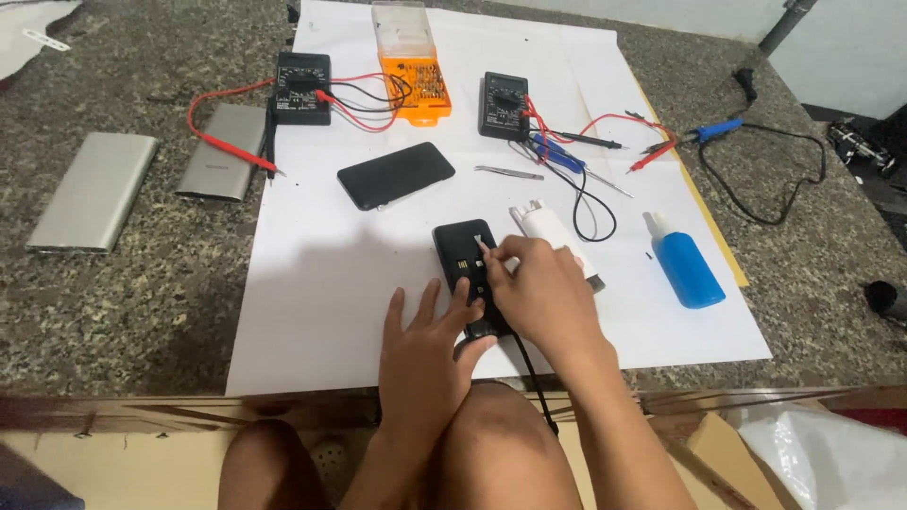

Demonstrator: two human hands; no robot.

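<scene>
A small black rectangular plastic device with pale ports on its face [468, 274] lies flat near the front edge of a large white paper sheet [312, 312], with a thin black cable [534, 378] running from its near end toward the person's knees. The device is steadied by the left hand [425, 354], which is laid open, fingers spread, its fingertips resting against the near left side; nothing is grasped by it. The device's face is pressed by the fingertips of the right hand [543, 293], which is curled over it; whether something small is pinched there cannot be told. The step is best done with the casing kept pinned flat, and with light, straight pressure, so that the device is not skidded across the paper.

Just beyond the right hand a white plastic charger plug [548, 227] is seen, and further right a blue plastic bottle with a white nozzle [685, 264]. Metal tweezers [508, 173], a black flat phone-like slab [397, 176], two black multimeters [302, 87] with red and black leads, and an orange screwdriver-bit case [414, 80] lie further back. The sheet is spread on a speckled grey stone surface [142, 302], where two silver metal power banks [94, 189] rest at the left.
</scene>
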